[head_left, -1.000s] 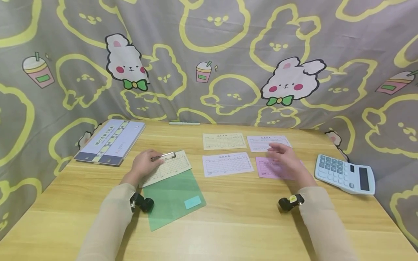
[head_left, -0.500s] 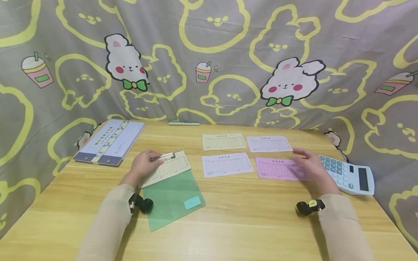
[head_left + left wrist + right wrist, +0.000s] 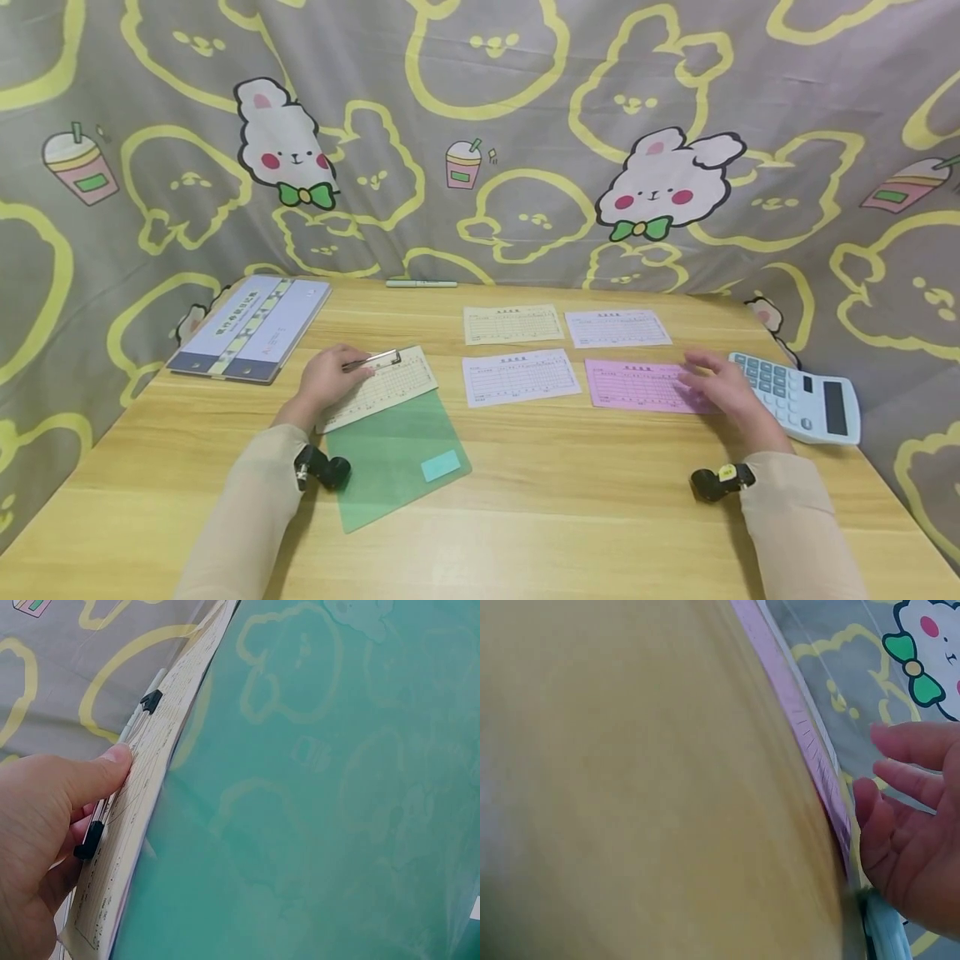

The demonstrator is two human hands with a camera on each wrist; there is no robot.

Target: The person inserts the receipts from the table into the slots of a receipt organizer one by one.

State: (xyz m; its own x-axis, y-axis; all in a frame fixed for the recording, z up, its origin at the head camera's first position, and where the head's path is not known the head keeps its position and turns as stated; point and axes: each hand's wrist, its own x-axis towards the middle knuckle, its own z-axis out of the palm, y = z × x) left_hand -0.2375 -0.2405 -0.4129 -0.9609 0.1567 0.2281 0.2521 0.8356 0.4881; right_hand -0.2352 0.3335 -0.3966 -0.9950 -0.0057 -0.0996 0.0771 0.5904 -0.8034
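A green clipboard (image 3: 401,467) with a pale yellow form (image 3: 397,387) under its metal clip (image 3: 372,360) lies at an angle on the table's left half. My left hand (image 3: 330,379) grips its top edge by the clip; in the left wrist view the thumb lies along the clip and the other fingers go behind it. Over the right end of a pink form (image 3: 637,385) is my right hand (image 3: 723,387), fingers loosely bent and holding nothing. Whether it touches the paper, I cannot tell. Beside the pink one lies a white form (image 3: 521,377); behind them are a yellow form (image 3: 512,325) and another white form (image 3: 617,328).
A light blue calculator (image 3: 798,398) sits just right of my right hand. At the far left is a blue-covered account book (image 3: 251,327). A pen (image 3: 422,283) lies along the back edge, against the patterned curtain (image 3: 525,125).
My right hand has moved right, off the back white form and most of the pink form, to the pink form's right end. The left hand has kept its grip on the clipboard.
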